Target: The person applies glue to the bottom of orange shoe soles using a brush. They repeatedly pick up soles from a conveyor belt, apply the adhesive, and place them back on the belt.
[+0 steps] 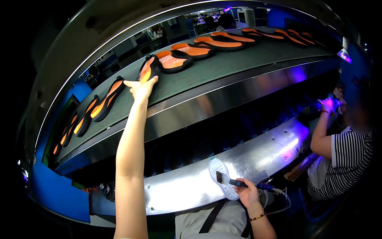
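My left arm reaches up to the green conveyor belt (171, 89). There my left hand (140, 87) is at the near end of an orange-and-black shoe sole (148, 68). Its thumb sticks out to the left, apart from the sole, and its fingers lie by the sole's right edge; the hand looks open. In my right hand (248, 194) is a flat brush (230, 181) with a dark handle, held low near my lap. The bristles are over a white sole-shaped piece (217, 167) with small holes, which leans at the metal ledge (187, 187). What supports this piece is hidden.
Several more orange-and-black soles (191, 50) lie in a row along the belt. A steel rail (223, 89) edges the belt, with a dark gap below. On the right, a person in a striped top (350, 159) works under purple light. Cables (278, 191) hang beside my right hand.
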### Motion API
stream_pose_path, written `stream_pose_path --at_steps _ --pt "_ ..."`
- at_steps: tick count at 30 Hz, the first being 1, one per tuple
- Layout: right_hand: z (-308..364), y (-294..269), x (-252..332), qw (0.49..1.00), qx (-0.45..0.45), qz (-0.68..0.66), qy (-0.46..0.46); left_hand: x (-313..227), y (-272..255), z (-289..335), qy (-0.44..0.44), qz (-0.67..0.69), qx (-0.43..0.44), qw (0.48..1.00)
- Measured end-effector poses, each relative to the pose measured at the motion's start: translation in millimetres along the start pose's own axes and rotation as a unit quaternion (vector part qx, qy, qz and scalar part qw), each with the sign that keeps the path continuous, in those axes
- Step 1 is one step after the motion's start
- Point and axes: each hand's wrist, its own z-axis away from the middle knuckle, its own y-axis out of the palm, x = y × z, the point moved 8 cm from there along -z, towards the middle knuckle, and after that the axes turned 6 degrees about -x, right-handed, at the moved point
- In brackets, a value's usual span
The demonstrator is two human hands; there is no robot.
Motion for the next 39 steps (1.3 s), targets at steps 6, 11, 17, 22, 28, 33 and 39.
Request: stream_pose_path --at_steps 6,11,17,22,28,33,39 --pt "1 2 -3 1.0 -0.002 0.007 0.004 3 -23 1 -0.015 -0.06 -0.091 0.994" --pt "-9 2 0 0.999 0.014 -0.035 -0.015 -11 7 2 0.02 -0.179 -0.056 0.982" --pt "-4 24 -20 0.997 0.067 -0.022 0.009 -65 -10 27 0.48 -0.3 -0.16 0.809" --pt "-21 11 -23 0.998 0.058 -0.006 -0.024 -97 90 32 0.363 -0.207 0.094 0.903" --pt "-22 9 -13 0.997 0.055 0.023 -0.05 -101 137 18 0.203 -0.115 0.302 0.924" --pt "-31 8 -23 0.998 0.055 0.003 -0.026 -106 143 9 0.244 -0.131 0.288 0.917" --pt "-45 5 -33 0.998 0.059 -0.037 -0.005 -113 150 -7 0.372 -0.113 0.239 0.89"
